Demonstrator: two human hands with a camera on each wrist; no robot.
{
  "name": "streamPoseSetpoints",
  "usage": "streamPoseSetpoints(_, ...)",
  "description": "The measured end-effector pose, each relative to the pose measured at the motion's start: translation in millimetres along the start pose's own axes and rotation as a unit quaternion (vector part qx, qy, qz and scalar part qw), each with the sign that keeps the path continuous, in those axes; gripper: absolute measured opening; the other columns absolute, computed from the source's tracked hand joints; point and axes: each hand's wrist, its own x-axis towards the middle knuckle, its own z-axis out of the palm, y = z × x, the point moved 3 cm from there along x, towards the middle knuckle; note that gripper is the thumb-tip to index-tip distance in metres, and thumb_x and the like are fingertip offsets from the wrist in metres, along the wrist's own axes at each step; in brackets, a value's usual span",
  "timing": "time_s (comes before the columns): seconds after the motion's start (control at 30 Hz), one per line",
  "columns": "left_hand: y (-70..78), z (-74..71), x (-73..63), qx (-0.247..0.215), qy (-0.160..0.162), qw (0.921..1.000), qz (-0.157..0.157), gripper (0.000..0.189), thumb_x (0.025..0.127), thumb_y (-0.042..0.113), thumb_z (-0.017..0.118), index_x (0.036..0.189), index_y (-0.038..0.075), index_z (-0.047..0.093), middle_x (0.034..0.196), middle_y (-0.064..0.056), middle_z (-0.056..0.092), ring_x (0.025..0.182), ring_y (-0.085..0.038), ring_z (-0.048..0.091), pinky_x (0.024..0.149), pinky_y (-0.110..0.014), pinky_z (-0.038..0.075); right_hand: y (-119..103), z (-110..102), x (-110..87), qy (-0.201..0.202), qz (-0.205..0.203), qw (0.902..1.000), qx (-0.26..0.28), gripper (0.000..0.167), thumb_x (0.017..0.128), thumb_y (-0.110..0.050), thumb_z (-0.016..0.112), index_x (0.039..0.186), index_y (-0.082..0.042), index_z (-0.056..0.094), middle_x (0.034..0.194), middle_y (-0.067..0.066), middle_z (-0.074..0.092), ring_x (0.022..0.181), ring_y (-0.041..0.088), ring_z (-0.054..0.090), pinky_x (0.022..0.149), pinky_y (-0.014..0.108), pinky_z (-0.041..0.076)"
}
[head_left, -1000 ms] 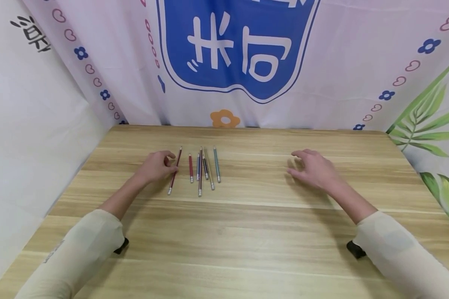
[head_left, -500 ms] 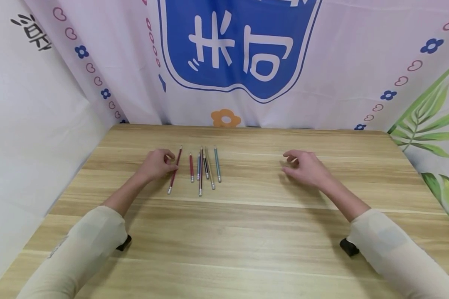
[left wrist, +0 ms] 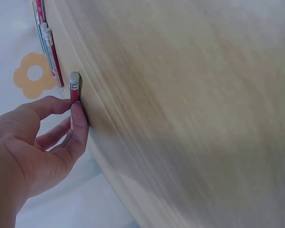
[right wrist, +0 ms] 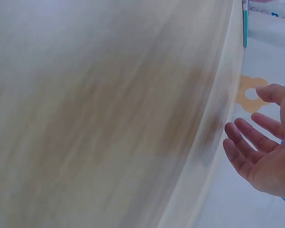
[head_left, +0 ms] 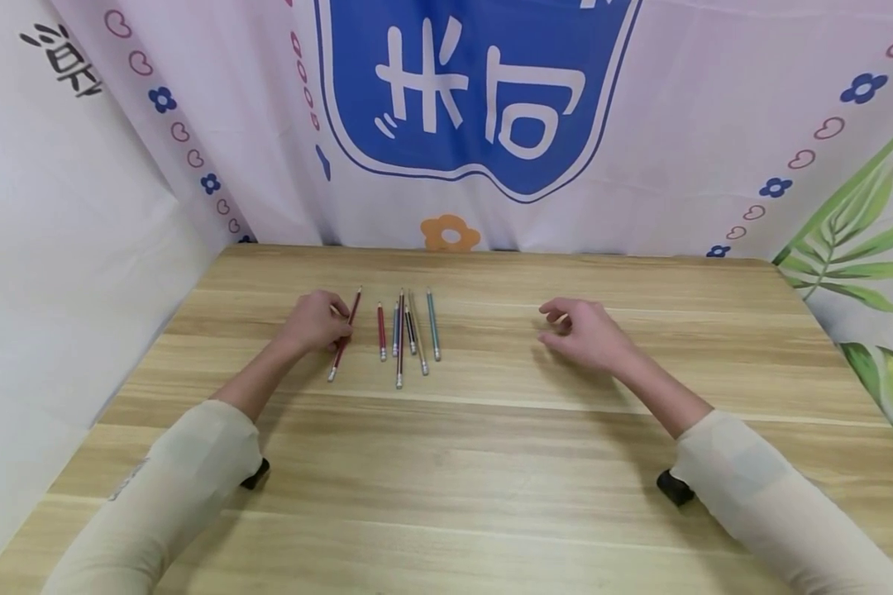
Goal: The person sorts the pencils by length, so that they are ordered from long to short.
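My left hand [head_left: 314,322] pinches a dark red pencil [head_left: 338,362] between thumb and fingers, at the left end of a loose group. In the left wrist view, the pencil's white eraser [left wrist: 74,78] and metal band stick out past the fingertips. Right of that hand lie a short red pencil [head_left: 382,333], a blue one partly covered, a long dark striped pencil [head_left: 399,355], a short black pencil [head_left: 412,335], a tan pencil [head_left: 422,351] and a teal pencil [head_left: 434,330]. My right hand [head_left: 584,335] hovers farther right, fingers loosely bent, holding nothing.
The wooden table [head_left: 446,471] reaches back to a printed curtain [head_left: 662,165] with a blue emblem. A white wall covering [head_left: 67,223] stands at the left, and a leaf-printed one [head_left: 833,256] at the right.
My right hand has moved left, towards the pencils. The left hand has closed on the dark red pencil, whose eraser end has shifted slightly left and away from me.
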Motion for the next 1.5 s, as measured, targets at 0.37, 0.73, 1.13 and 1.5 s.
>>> streamPoseSetpoints(0.37, 1.7, 0.9, 0.6, 0.001, -0.001, 0.9999, -0.016, 0.027, 0.093, -0.005, 0.068, 0.117, -0.015, 0.06, 0.089, -0.024, 0.072, 0.063, -0.017, 0.067, 0.059, -0.027, 0.065, -10, 10, 7.1, -0.005, 0.004, 0.9998, 0.02, 0.041, 0.094, -0.012, 0.075, 0.128, 0.008, 0.064, 0.116, 0.023, 0.071, 0.103, 0.036, 0.071, 0.092, 0.05, 0.061)
streamPoseSetpoints(0.73, 1.0, 0.4, 0.6, 0.001, 0.002, 0.9999, -0.012, 0.025, 0.094, -0.003, 0.068, 0.116, -0.014, 0.061, 0.092, -0.025, 0.073, 0.066, -0.017, 0.068, 0.061, -0.028, 0.066, -24, 17, 13.7, -0.016, 0.002, 0.9985, 0.052, 0.041, 0.094, -0.012, 0.075, 0.129, 0.007, 0.064, 0.116, 0.024, 0.072, 0.102, 0.036, 0.071, 0.091, 0.048, 0.062)
streamPoseSetpoints(1.13, -2.1, -0.2, -1.2, -0.003, -0.001, 1.0, -0.008, 0.027, 0.094, -0.001, 0.07, 0.116, -0.015, 0.062, 0.092, -0.025, 0.072, 0.066, -0.016, 0.069, 0.062, -0.028, 0.066, -42, 31, 24.9, -0.033, -0.011, 0.9962, 0.08, 0.04, 0.094, -0.011, 0.075, 0.128, 0.007, 0.065, 0.114, 0.022, 0.072, 0.099, 0.032, 0.071, 0.09, 0.043, 0.063)
streamPoseSetpoints(1.5, 1.5, -4.2, -6.9, 0.027, 0.013, 0.9995, 0.012, 0.027, 0.093, 0.002, 0.073, 0.113, -0.013, 0.065, 0.092, -0.022, 0.07, 0.069, -0.019, 0.069, 0.061, -0.026, 0.064, -60, 45, 38.0, -0.041, -0.018, 0.9931, 0.108, 0.038, 0.094, -0.009, 0.074, 0.125, 0.01, 0.065, 0.107, 0.019, 0.073, 0.096, 0.031, 0.071, 0.089, 0.04, 0.063)
